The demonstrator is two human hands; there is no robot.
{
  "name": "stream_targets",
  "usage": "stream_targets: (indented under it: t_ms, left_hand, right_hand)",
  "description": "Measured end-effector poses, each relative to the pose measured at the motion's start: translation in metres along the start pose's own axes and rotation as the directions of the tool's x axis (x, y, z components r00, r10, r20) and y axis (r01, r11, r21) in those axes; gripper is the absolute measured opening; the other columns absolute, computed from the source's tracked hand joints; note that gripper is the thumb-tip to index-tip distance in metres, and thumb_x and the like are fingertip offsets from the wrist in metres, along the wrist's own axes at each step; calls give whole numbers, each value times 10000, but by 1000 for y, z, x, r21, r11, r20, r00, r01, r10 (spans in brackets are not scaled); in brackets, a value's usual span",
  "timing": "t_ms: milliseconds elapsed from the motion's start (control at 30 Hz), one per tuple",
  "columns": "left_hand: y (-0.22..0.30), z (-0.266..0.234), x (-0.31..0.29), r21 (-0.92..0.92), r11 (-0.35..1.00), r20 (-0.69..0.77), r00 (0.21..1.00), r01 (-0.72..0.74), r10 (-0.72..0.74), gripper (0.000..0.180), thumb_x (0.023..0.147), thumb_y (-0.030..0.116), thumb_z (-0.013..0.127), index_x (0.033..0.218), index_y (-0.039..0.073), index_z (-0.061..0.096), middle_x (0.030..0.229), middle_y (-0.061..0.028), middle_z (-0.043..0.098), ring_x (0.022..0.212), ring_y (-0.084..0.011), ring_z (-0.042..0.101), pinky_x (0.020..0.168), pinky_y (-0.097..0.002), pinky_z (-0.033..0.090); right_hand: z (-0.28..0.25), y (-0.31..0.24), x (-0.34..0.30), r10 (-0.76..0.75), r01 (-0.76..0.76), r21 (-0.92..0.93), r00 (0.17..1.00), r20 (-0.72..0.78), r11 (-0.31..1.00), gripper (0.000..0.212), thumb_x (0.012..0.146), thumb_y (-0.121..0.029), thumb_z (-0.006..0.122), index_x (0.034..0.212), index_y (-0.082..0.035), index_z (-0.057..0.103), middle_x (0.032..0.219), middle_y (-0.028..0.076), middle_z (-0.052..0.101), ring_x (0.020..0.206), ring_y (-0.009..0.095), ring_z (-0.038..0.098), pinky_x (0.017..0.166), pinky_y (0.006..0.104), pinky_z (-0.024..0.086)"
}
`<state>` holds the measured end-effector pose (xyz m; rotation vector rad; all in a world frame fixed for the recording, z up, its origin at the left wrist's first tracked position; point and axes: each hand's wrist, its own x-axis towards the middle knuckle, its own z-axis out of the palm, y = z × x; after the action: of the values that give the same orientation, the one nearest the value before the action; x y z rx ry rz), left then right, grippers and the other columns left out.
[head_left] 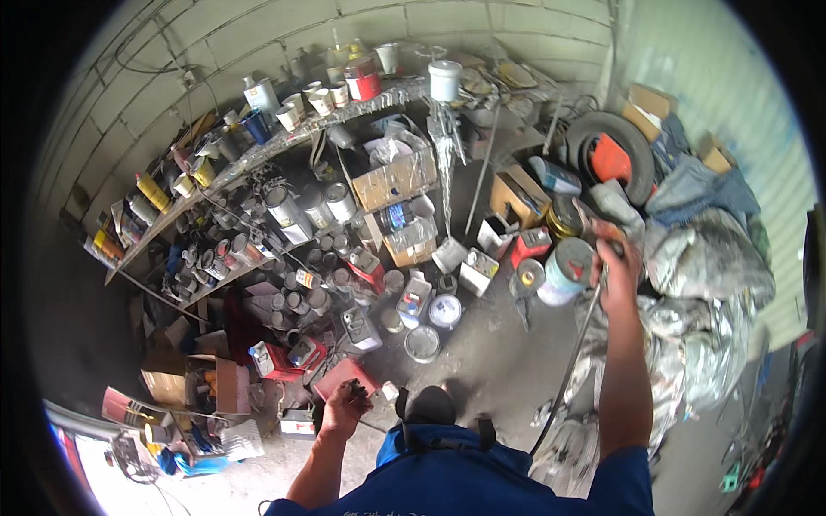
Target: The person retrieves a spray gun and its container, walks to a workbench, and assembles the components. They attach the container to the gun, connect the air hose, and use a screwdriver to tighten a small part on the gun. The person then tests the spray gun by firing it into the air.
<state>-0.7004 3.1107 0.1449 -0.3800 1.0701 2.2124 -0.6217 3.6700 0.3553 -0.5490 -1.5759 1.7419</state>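
Observation:
My right hand [619,275] is raised on the right, fingers wrapped round what looks like a spray gun [601,227] with a reddish, smeared top part. From that hand a thin dark hose [570,365] runs down to my side. A pale, paint-stained bucket [565,272] stands just left of the hand. Low and left of centre, my left hand [346,409] has its fingers curled together; something dark shows at the fingertips, too small to name. Beyond those fingers lies a red box-like case [344,377] on the floor.
Paint cans [284,206] and cups crowd a long shelf [232,176] along the far left wall. Open tins [422,343] and red canisters [274,362] cover the floor ahead. At right are a tyre [638,159] and crumpled plastic sheeting [701,344]. Cardboard boxes [231,384] sit at left.

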Motion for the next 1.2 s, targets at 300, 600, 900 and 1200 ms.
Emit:
stream_targets:
  t_ms: [300, 600, 900, 1200]
  left_hand:
    - [-37, 92, 100, -267, 936, -43, 973, -231, 228, 204, 942, 244, 661, 1081, 94, 665, 1017, -96, 713, 901, -257, 685, 829, -440, 581]
    - [-74, 185, 77, -330, 762, -458, 800, -558, 388, 198, 909, 195, 699, 1079, 105, 650, 1078, -160, 700, 892, -272, 668, 767, -404, 567]
    - [-92, 263, 76, -273, 705, -573, 699, -655, 428, 375, 853, 117, 700, 1213, 73, 607, 1175, -235, 660, 918, -256, 631, 762, -357, 526]
    - [-52, 258, 94, -175, 767, -334, 770, -617, 544, 373, 833, 139, 729, 1169, 3, 640, 1209, -256, 657, 933, -290, 664, 822, -385, 543]
  right_hand:
    - [150, 64, 301, 164, -84, -260, 938, 306, 962, 244, 869, -214, 782, 886, -56, 597, 692, 24, 611, 481, 107, 547, 417, 259, 429]
    - [261, 262, 439, -123, 353, -658, 921, 370, 665, 575, 769, -390, 815, 1181, -14, 678, 953, 142, 723, 899, 279, 691, 815, 389, 538]
    - [301, 273, 462, -190, 480, -628, 861, 472, 612, 303, 823, -339, 741, 948, -66, 700, 841, 175, 722, 822, 417, 687, 725, 485, 538]
    - [271, 252, 440, -289, 469, -435, 861, 419, 769, 324, 808, -265, 773, 1012, -21, 712, 906, 185, 740, 860, 353, 725, 756, 437, 547]
